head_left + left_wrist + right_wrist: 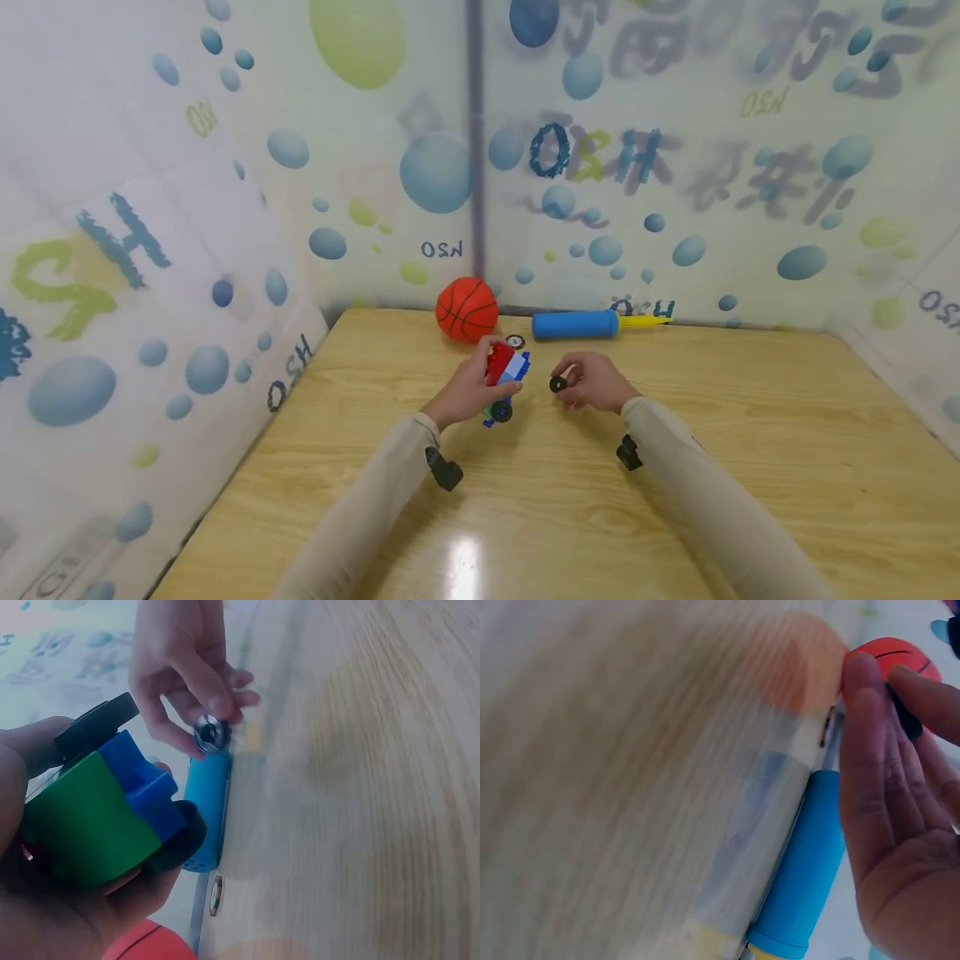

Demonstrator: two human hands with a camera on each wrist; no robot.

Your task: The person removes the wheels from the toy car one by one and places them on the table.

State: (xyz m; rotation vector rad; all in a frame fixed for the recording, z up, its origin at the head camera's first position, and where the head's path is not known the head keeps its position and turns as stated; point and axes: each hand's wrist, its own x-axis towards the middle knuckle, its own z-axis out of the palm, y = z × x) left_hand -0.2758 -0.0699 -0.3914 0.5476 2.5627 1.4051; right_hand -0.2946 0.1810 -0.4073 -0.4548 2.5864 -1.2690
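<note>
Black wheel [558, 384] pinched in right hand [592, 381] fingers; left hand [467, 389] grips the block car [506, 372].

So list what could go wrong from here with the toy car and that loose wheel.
The right hand only pinches the small black wheel at its fingertips, so it could slip and roll off across the table. The left hand holds the block toy car in mid-air; pressing the wheel on might pop bricks apart.
</note>
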